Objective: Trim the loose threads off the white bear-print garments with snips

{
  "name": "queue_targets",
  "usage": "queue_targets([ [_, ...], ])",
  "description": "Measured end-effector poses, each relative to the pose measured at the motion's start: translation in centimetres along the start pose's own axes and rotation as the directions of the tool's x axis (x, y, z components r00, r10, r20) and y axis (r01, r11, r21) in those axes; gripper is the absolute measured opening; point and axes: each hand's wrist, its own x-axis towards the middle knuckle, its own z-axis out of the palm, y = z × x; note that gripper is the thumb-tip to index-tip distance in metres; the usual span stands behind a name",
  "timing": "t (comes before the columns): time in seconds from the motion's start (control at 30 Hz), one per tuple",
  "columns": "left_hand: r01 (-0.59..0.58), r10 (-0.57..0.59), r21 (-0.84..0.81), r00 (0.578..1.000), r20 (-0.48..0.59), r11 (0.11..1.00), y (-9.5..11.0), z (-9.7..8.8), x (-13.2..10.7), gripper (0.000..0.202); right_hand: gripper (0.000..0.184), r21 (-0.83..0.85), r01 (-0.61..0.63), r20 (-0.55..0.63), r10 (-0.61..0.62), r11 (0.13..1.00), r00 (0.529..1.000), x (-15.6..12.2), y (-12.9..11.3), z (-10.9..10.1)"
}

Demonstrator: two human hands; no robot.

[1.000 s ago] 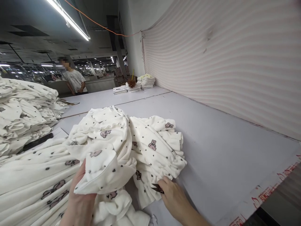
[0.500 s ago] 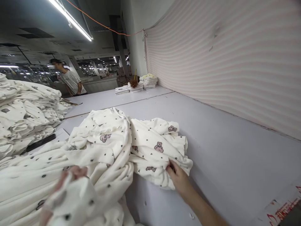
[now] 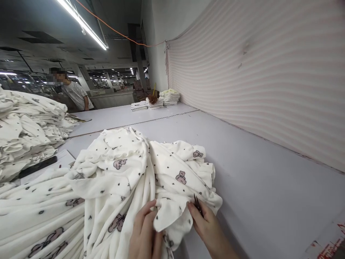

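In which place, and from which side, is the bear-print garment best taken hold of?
Probably by the loose flap of the bear-print garment, from the near side: its edge is exposed between the left hand and right hand, while the rest lies in thick folds.

Passage over tabletop [image 3: 264, 190] right of the bear-print garment [image 3: 169, 162]; obstacles: striped sheet [image 3: 242, 93] beyond, cloth pile [image 3: 29, 129] left

A tube light [image 3: 83, 25] glows under the dark ceiling [image 3: 35, 18]; striped sheeting [image 3: 258, 82] borders the table [image 3: 256, 180].
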Motion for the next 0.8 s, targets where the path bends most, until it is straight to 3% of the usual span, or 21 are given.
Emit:
queue_targets([
  [0.1, -0.124, 0.123, -0.082, 0.992, -0.015, 0.989, 0.0, -0.4, -0.1, 0.04, 0.031, -0.238, 0.136, 0.017, -0.136, 0.962, 0.991, 0.0, -0.2, 0.0],
  [0.23, -0.099, 0.109, -0.085, 0.987, 0.116, 0.991, 0.1, -0.6, 0.0, 0.011, 0.026, -0.435, 0.189, -0.021, -0.22, 0.88, 0.975, 0.2, 0.1, -0.5],
  [0.4, -0.132, 0.132, -0.005, 0.986, 0.099, 0.991, -0.2, -1.0, 0.0, 0.024, 0.011, -0.646, 0.271, 0.014, -0.344, 0.713, 0.939, -0.8, -0.5, -2.1],
  [0.47, -0.19, 0.192, -0.027, 0.975, 0.116, 0.981, -0.3, -1.1, 0.2, 0.024, 0.011, -0.645, 0.332, 0.099, -0.355, 0.689, 0.929, -1.6, -1.4, -2.6],
  [0.6, -0.297, 0.305, -0.075, 0.943, 0.137, 0.952, -0.3, -1.2, 0.7, 0.025, 0.011, -0.545, 0.402, 0.294, -0.282, 0.736, 0.913, -3.0, -2.8, -2.6],
  [0.8, -0.362, 0.371, -0.095, 0.923, 0.104, 0.927, -0.3, -1.1, 0.9, 0.023, 0.013, -0.556, 0.396, 0.271, -0.291, 0.731, 0.917, -3.2, -2.5, -1.4],
])
